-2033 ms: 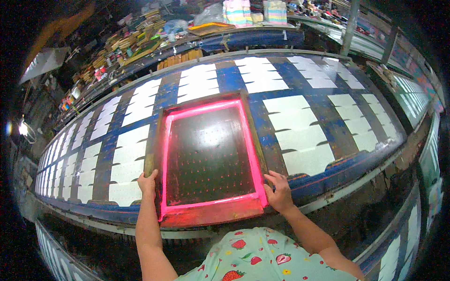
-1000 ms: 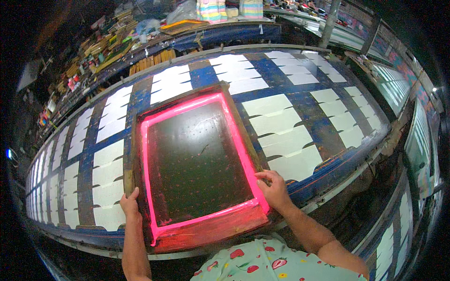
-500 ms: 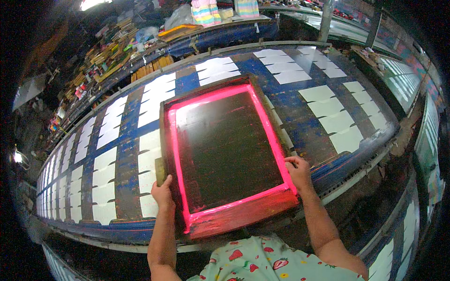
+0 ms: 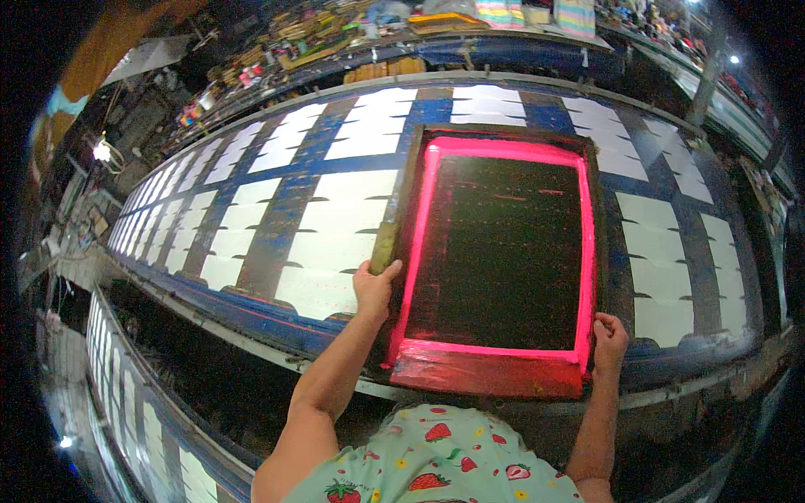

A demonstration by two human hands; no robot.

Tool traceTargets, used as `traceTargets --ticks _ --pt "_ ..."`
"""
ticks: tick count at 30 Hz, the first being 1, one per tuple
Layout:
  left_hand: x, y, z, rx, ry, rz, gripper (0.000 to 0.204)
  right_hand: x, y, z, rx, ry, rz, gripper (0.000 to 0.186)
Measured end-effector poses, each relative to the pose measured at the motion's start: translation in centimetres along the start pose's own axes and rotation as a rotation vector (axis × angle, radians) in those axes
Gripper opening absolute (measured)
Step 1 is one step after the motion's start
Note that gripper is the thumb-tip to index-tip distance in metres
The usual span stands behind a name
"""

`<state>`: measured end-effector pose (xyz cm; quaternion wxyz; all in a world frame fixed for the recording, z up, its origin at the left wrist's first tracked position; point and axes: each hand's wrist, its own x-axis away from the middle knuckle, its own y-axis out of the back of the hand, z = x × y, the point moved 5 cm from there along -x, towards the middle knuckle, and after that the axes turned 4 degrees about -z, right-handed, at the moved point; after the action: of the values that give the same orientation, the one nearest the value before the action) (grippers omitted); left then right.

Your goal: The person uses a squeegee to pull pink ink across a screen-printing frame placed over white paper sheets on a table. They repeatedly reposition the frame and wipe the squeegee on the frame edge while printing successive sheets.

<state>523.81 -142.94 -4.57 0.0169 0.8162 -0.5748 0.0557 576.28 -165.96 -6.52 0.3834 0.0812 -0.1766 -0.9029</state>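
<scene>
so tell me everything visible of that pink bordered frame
The rectangular frame has dark, apparently wooden rails, olive at left, a hot pink band around a flat dark panel with pink specks, and a reddish lower strip. It is over the long blue and brown table; contact is unclear. The left hand grips its left rail; the right hand touches its right edge.

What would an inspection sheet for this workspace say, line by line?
Surface: long blue-and-brown table, bearing columns of white sheets.
Job's things: dark framed panel with a pink border, over the table's near side; whether it touches the table is unclear.
Clutter: jumbled stacks beyond the table, beside striped bundles.
Grippers: left hand and right hand hold the panel's opposite sides.
Cables: possibly a wire loop by the lit bulb; unclear.
Surroundings: grey post far right; more pale sheets lower left.
</scene>
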Motion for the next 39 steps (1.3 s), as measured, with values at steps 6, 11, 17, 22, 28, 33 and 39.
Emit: traceTargets --ticks 6,11,17,22,28,33,39 --pt "0.3 -1.1 0.6 -0.095 -0.076 0.01 0.043 4.5 0.5 4.1 0.528 0.466 -0.067 0.041" --pt "0.1 -1.1 1.2 -0.242 -0.089 -0.011 0.051 14.4 -3.7 9.1 0.311 0.788 0.588 0.042" --pt "-0.9 -0.8 2.6 -0.407 -0.099 -0.064 0.054 17.4 -6.8 11.1 0.583 1.024 0.578 0.056" --pt "-1.5 -0.7 3.4 -0.515 -0.175 -0.116 0.054 16.8 -10.1 13.8 0.629 0.996 0.511 0.058" --pt "-1.6 -1.2 3.4 -0.297 -0.281 -0.123 0.051 14.8 -11.2 15.5 0.847 0.783 0.706 0.06" --pt "-1.8 -1.4 3.4 -0.23 -0.324 -0.05 0.053 16.7 -10.7 13.7 0.83 0.824 0.65 0.066" --pt "-0.7 -1.0 2.8 -0.21 -0.29 -0.037 0.05 17.0 -11.5 13.2 0.806 0.888 0.479 0.068"
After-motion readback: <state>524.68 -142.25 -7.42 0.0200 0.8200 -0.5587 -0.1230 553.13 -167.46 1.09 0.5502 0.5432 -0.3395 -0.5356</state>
